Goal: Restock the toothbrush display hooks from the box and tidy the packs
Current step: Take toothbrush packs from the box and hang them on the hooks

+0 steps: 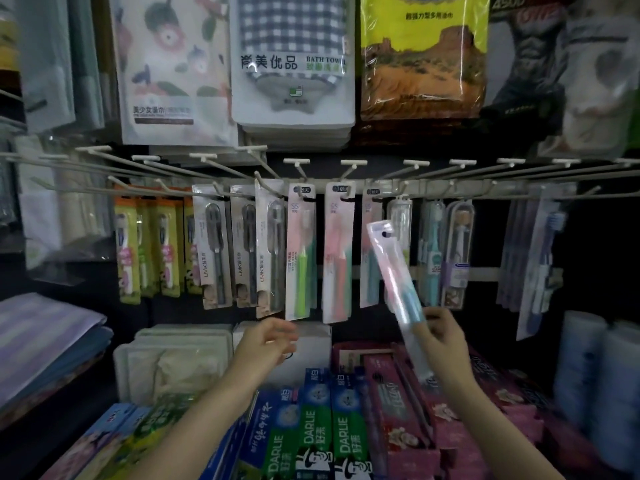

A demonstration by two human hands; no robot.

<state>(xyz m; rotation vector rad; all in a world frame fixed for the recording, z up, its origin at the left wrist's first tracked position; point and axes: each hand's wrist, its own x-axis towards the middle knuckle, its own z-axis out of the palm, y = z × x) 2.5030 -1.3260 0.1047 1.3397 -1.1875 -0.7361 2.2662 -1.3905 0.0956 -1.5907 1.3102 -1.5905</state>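
- Head view, right hand (441,336): it pinches a toothbrush pack (398,282) near its lower part, fingers and thumb curled round the narrow card. The pack is tilted, its top leaning left, with the hang hole at the upper end, below and in front of the hook row (346,194).
- Head view, left hand (272,341): it reaches forward below the hanging packs, fingers loosely curled and holding nothing (slightly blurred, so the exact spread is hard to read). It sits just under the green toothbrush pack (301,254), apart from it.
- Head view, display: the pink pack (337,254) hangs beside the green one, then a pale blue pack (370,251) partly hidden behind the held one. Dark-brush packs (214,251) and yellow packs (149,247) hang further left.
- Head view, below: toothpaste boxes (315,431) and pink boxes (408,410) fill the shelf. I cannot tell which is the restocking box.
- Handling, as a judgement: the pack looks light, a thin card with a clear plastic blister, stiff along its length but easy to bend or crease at the top. The plastic face is probably slippery; a grip on the card edges suits it better. Holding low gives little control of the hole, so steadying nearer the top with the free hand would likely help thread the hook.
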